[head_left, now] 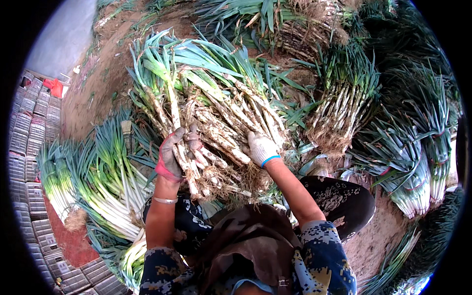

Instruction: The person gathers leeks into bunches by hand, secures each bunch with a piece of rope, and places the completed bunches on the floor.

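In front of me lies a big heap of soil-covered green onions (216,125), leaves pointing away and rooty ends toward me. My left hand (171,155), in a dirt-stained glove with a red cuff, is closed around a few muddy stalks at the heap's left side. My right hand (263,147), in a white knit glove with a blue cuff, has its fingers curled over stalks at the right side of the heap; the stalks partly hide its fingertips. Brown, tangled roots hang between the two hands, above my lap.
Cleaner green onions with white stems (110,196) lie at my left. A rooted bundle (344,103) is at the right, and tied bundles (413,172) lie farther right. More onions (305,34) are piled at the back. Stacked grey crates or blocks (37,115) line the left edge.
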Demonstrator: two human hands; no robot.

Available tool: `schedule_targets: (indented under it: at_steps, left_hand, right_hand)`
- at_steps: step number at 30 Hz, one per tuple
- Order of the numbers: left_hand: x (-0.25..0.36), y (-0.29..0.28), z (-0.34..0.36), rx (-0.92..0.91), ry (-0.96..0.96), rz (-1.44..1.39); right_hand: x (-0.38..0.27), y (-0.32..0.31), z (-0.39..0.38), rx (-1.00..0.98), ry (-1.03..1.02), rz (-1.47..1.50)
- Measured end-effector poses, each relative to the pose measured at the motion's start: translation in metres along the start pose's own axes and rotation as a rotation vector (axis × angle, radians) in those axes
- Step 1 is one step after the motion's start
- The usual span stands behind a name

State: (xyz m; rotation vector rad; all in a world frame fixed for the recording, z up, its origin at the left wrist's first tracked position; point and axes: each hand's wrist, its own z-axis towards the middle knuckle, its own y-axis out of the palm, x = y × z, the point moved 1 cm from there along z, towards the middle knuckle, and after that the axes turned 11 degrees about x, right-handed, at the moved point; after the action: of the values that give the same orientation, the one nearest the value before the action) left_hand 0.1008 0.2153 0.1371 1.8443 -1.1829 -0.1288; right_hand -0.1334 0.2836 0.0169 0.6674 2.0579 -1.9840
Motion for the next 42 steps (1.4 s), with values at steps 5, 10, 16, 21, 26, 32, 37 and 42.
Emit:
schedule_targets:
  at_steps: [5,10,16,21,26,32,37,42]
  left_hand:
    - [0.002,-0.017,-0.001,0.041,0.097,0.137]
    - [-0.001,-0.013,0.005,-0.011,0.046,0.095]
    - [-0.005,-0.005,-0.002,0.074,0.141,0.168]
    - [-0.005,-0.003,0.004,-0.076,0.110,0.128]
    - [-0.004,-0.010,-0.003,0.009,0.124,0.102]
    - [-0.004,-0.024,-0.005,0.024,0.105,0.095]
    - [-0.009,-0.015,-0.006,0.052,0.080,0.101]
    - [-0.006,-0.021,0.000,0.053,0.075,0.090]
  right_hand:
    - [-0.007,-0.027,0.012,-0.182,0.014,0.116]
    - [0.031,-0.001,0.046,-0.266,-0.042,0.420]
    - [-0.004,-0.015,0.046,-0.433,-0.035,0.071]
    - [0.046,0.024,0.075,-0.387,-0.238,0.214]
    - [0.053,0.002,0.070,-0.199,-0.958,0.151]
    - [0.029,-0.039,0.059,-0.174,-0.800,0.411]
    - [0.033,-0.002,0.044,-0.315,-0.597,0.778]
    - [-0.019,-0.029,0.036,-0.456,-0.022,1.094]
